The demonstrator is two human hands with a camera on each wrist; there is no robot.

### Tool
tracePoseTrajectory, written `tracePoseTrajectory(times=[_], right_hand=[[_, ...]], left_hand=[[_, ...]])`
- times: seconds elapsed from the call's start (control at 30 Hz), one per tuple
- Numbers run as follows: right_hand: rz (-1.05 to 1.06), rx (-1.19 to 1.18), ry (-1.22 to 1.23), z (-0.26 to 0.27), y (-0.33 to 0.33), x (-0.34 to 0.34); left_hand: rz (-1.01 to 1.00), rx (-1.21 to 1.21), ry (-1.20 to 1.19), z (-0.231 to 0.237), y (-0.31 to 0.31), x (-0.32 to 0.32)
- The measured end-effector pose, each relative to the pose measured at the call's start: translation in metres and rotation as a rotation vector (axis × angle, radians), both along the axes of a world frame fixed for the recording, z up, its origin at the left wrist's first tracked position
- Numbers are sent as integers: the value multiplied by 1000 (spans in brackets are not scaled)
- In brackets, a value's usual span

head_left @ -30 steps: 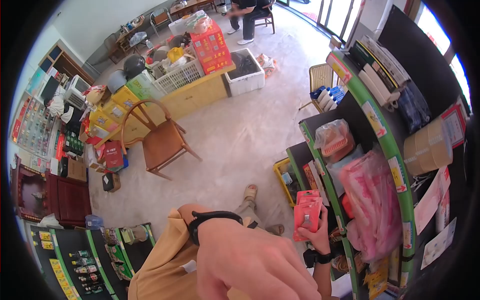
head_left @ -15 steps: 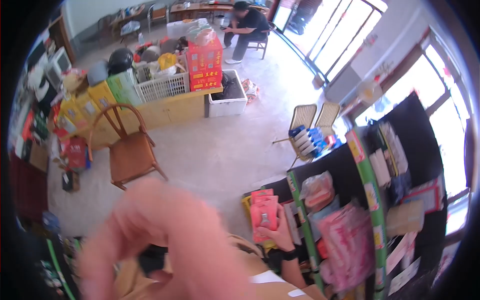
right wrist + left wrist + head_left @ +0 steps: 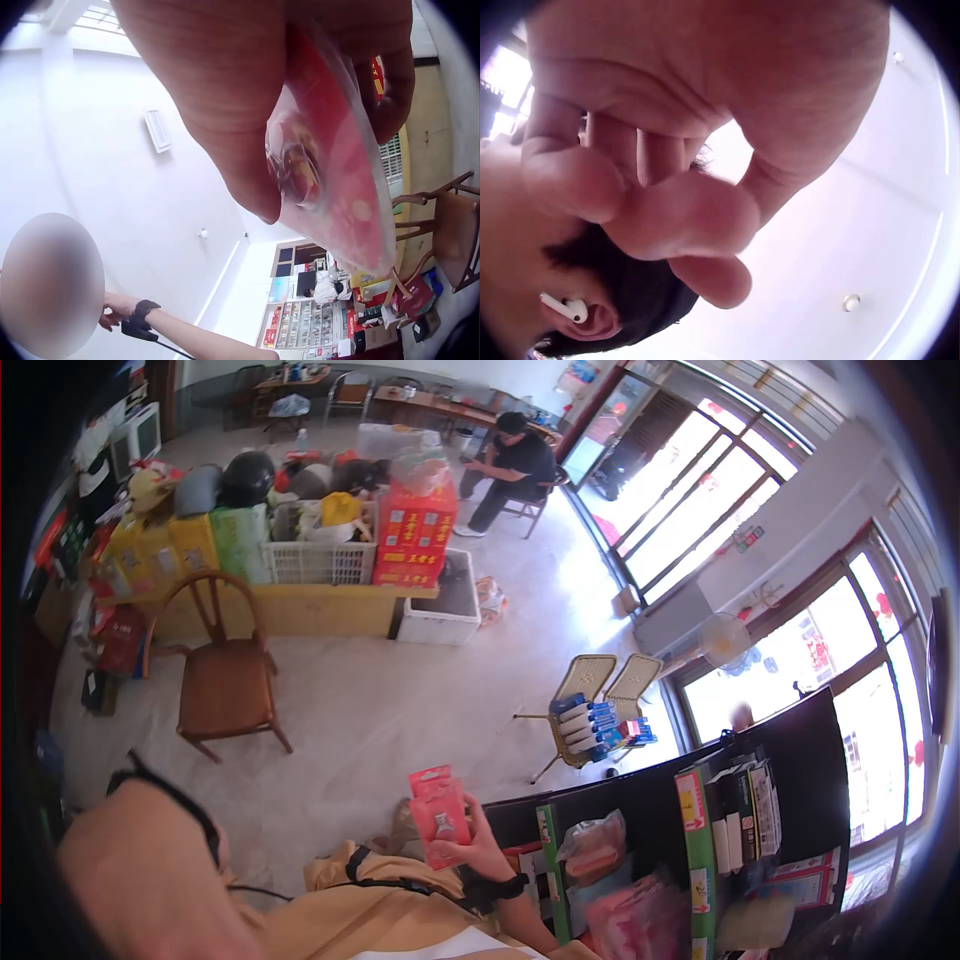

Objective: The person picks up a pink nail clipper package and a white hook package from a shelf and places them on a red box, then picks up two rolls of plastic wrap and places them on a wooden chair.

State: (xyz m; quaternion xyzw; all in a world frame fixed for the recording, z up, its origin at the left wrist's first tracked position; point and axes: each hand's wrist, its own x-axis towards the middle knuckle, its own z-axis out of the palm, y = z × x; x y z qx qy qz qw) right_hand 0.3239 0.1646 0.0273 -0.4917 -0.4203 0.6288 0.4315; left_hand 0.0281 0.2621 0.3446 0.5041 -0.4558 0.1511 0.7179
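In the head view my right hand (image 3: 484,852) grips red blister packs (image 3: 440,822), one partly behind another, above the shelf's left end. Close up in the right wrist view, my thumb and fingers (image 3: 262,187) pinch the red card under clear plastic (image 3: 341,199), with a small shiny item inside. My left hand (image 3: 705,97) is raised beside the head in the left wrist view, its fingers curled and nothing visible in them. A white earbud (image 3: 574,309) sits in the ear. Only a dark wristband (image 3: 185,795) and nearby skin show at the head view's lower left.
A dark shelf (image 3: 520,810) with bagged goods (image 3: 592,842) and boxes stands at the lower right. Beyond are a wooden chair (image 3: 225,685), a loaded counter (image 3: 300,610), metal chairs (image 3: 585,680) holding bottles, and a seated person (image 3: 515,465).
The head view has tilted up and turned towards the glass doors. My left hand has moved from the front of the view to the lower left. My right hand still holds the red packs.
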Motion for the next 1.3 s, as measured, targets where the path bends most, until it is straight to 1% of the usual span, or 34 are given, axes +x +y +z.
tracePoseTrajectory(times=[0.1, 0.2, 0.23, 0.3, 0.33, 0.37, 0.4, 0.43, 0.5, 0.53, 0.63, 0.73, 0.83, 0.9, 0.97, 1.07, 1.13, 1.2, 1.23, 1.3], right_hand=[[25, -77, 40, 6, 35, 5], [19, -62, 51, 2, 78, 11], [23, -62, 50, 0, 94, 15], [4, 0, 95, -13, 130, 25], [-11, 27, 125, -23, 149, 32], [-30, 53, 152, -18, 166, 36], [-79, -35, 95, -4, 180, 45], [-99, -19, 85, 7, 201, 56], [-151, 15, 101, 19, 236, 63], [-176, 61, 111, 22, 255, 70], [-254, 96, 191, 12, 307, 86], [-267, 47, 161, 9, 360, 93], [-178, 2, 128, 5, 403, 101], [-122, -1, 33, 11, 428, 106], [-91, -5, -28, 7, 459, 110], [-102, -12, -50, -7, 518, 117], [-135, -10, -44, -1, 566, 119], [-142, 64, -60, -10, 625, 124], [-148, 98, -64, -17, 654, 125], [-172, 119, -144, -26, 713, 124]], left_hand=[[-157, 64, -59, -7, 42, 14], [81, -68, 103, -1, 76, 24], [55, -62, 155, -2, 93, 29], [-5, 114, 239, 0, 135, 44], [-26, 158, 353, 4, 151, 49], [-46, 199, 467, 9, 167, 53], [-21, 140, 535, 15, 177, 58], [5, 76, 600, 22, 188, 63], [111, 25, 531, 34, 212, 81], [151, 36, 482, 35, 222, 82], [233, 14, 366, 35, 255, 76], [296, 7, 260, 41, 274, 63], [346, -3, 178, 42, 304, 54], [320, 6, 142, 34, 336, 56], [131, 57, 91, 16, 382, 65], [383, 307, 97, -25, 447, 59], [510, 272, 351, -71, 486, 50], [645, 253, 600, -118, 521, 39], [854, 79, 750, -136, 533, 45], [1174, -459, 1031, -182, 554, 70]])
